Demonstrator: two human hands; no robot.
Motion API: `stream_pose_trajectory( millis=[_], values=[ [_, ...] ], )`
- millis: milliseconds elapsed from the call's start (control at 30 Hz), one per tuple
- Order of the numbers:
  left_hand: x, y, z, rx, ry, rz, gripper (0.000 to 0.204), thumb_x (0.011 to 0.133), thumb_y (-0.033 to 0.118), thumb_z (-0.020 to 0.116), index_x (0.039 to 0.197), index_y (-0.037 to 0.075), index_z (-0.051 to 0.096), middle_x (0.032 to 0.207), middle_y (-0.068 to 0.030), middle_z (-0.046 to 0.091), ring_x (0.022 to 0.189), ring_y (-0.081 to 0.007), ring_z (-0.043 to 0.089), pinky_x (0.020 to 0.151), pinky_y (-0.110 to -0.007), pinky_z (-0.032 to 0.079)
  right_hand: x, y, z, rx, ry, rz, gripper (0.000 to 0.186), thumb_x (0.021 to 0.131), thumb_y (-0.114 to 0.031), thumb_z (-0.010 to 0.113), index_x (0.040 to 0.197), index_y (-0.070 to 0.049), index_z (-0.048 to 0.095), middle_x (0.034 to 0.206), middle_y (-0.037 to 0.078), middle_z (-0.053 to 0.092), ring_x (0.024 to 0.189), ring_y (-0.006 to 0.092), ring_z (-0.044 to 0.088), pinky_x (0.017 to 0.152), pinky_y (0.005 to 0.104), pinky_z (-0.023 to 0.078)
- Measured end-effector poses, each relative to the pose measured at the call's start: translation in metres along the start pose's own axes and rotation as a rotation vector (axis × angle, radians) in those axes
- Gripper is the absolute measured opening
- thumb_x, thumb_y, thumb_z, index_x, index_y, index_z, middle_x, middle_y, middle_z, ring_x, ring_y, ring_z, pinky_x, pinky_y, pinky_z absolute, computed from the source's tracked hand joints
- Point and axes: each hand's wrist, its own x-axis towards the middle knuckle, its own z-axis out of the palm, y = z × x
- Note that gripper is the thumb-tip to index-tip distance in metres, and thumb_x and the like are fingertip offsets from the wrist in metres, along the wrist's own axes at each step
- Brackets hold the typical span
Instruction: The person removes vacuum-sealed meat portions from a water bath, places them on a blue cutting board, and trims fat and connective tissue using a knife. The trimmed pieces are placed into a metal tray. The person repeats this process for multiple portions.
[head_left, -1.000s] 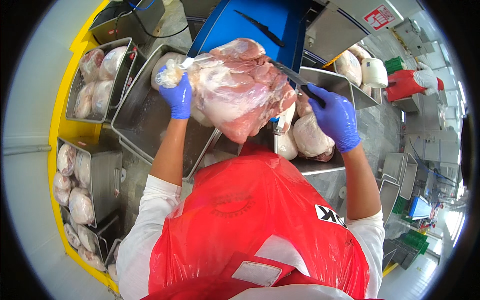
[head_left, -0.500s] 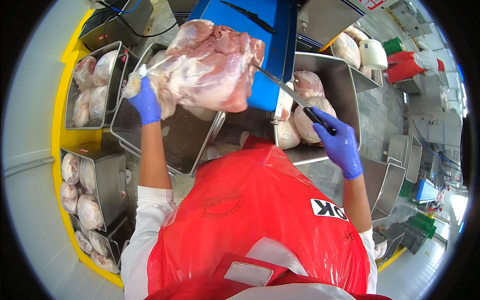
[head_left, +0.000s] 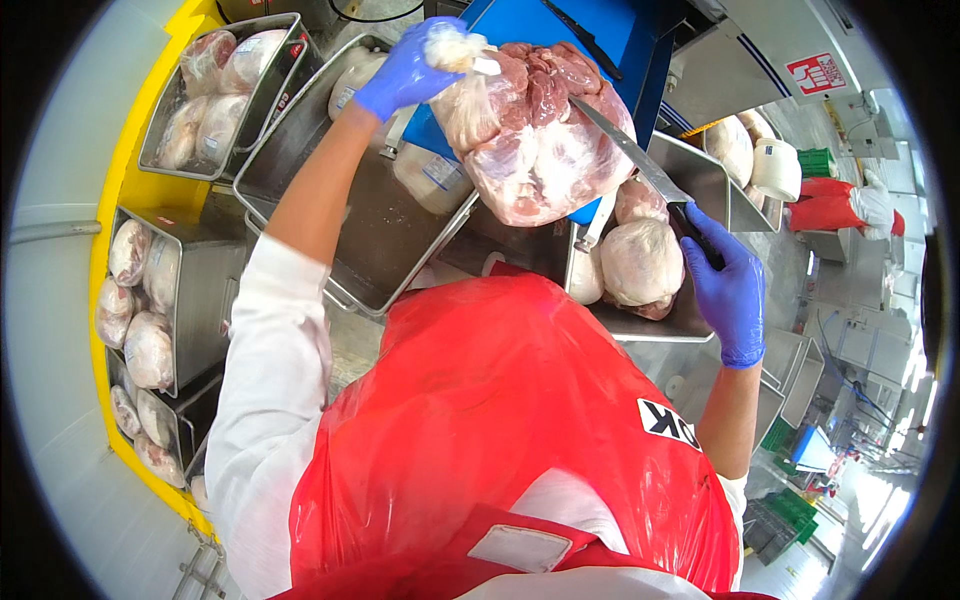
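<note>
A large raw leg of meat [head_left: 550,150], pink with white fat, lies across the blue cutting board [head_left: 520,22] and hangs over its near edge. My left hand [head_left: 410,72], in a blue glove, is closed round the pale shank end [head_left: 455,48] at the meat's far left. My right hand [head_left: 728,290], also gloved, grips the black handle of a knife [head_left: 640,160]. Its long blade points far and left, with the tip at the cut upper face of the meat; whether it is in the flesh I cannot tell.
A second black-handled knife [head_left: 588,42] lies at the board's far end. Steel bins with whole meat pieces stand on both sides: a left bin [head_left: 345,225] and a right bin [head_left: 690,320]. More filled tubs [head_left: 195,290] line the left wall. A person [head_left: 840,205] in red stands far right.
My left hand has moved away and to the right, turning the leg of meat so its shank end lies farther off. The knife has shifted right with the meat. My view has shifted too.
</note>
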Motion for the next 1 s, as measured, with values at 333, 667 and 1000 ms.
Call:
stream_pose_trajectory(
  millis=[333,667,1000],
  values=[
    [0.008,-0.027,0.014,-0.323,-0.257,-0.343,0.054,0.086,0.031,0.082,0.13,0.003,0.066,0.122,-0.0103,0.071,0.11,-0.0214,0.067,0.1,-0.036,0.053,-0.037,-0.044,-0.011,-0.259,0.018,-0.08,0.039,0.089,-0.012,0.077,0.128,-0.016,0.074,0.075,0.013,0.062,0.063,0.0241,0.06,0.064,0.0368,0.049],
    [-0.012,-0.041,0.034,-0.311,-0.102,-0.406,0.046,0.086,0.038,0.079,0.12,0.008,0.074,0.113,-0.0143,0.076,0.105,-0.0307,0.072,0.095,-0.04,0.055,-0.029,-0.125,-0.034,-0.589,-0.176,-0.099,0.041,0.088,-0.014,0.077,0.128,-0.022,0.074,0.071,0.011,0.057,0.06,0.0275,0.058,0.059,0.0377,0.048],
    [-0.03,-0.014,0.024,-0.265,-0.037,-0.459,0.046,0.085,0.031,0.083,0.119,0.003,0.072,0.114,-0.0129,0.076,0.104,-0.0251,0.073,0.092,-0.039,0.057,0.019,-0.178,-0.037,-0.745,-0.323,-0.186,0.036,0.088,-0.012,0.076,0.123,-0.017,0.074,0.074,0.013,0.06,0.062,0.0316,0.061,0.06,0.0419,0.049]
  ],
)
